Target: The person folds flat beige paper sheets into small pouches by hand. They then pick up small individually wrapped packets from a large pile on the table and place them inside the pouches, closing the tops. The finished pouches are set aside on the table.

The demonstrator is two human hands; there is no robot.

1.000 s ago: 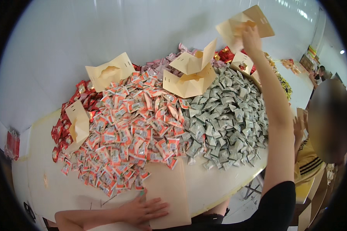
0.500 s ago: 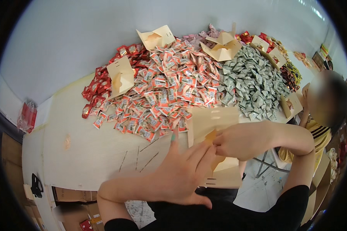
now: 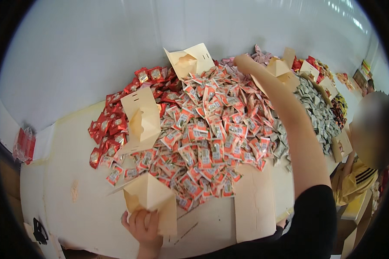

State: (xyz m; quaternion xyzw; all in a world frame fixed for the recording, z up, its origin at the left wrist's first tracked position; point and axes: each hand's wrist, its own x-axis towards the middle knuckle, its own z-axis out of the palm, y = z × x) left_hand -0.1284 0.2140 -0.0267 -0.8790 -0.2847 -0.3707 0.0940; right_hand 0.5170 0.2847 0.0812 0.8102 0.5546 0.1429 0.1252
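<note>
At the near left of the table, my left hand (image 3: pixel 143 224) grips a folded cream cardboard insert (image 3: pixel 162 200) with a cut-out. Its fingers curl over the lower edge. My right arm stretches across to the back, where my right hand (image 3: pixel 242 62) is by the lilac packets (image 3: pixel 260 57); its fingers are hidden. Below that arm spreads a large heap of orange-and-white sachets (image 3: pixel 212 142). A flat cream cardboard piece (image 3: pixel 255 203) lies in front of me, right of the held insert.
Red packets (image 3: pixel 110 125) lie at left, grey-green packets (image 3: pixel 315 108) at right. More folded cardboard inserts (image 3: pixel 149 125) stand among the heaps. A person in a yellow garment (image 3: pixel 354 183) is at the right edge. A pale wall (image 3: pixel 95 52) rises behind the table.
My hands have parted. My left hand has moved left with the folded insert, and my right has reached to the far packets. The view has shifted; a flat cardboard piece now lies before me.
</note>
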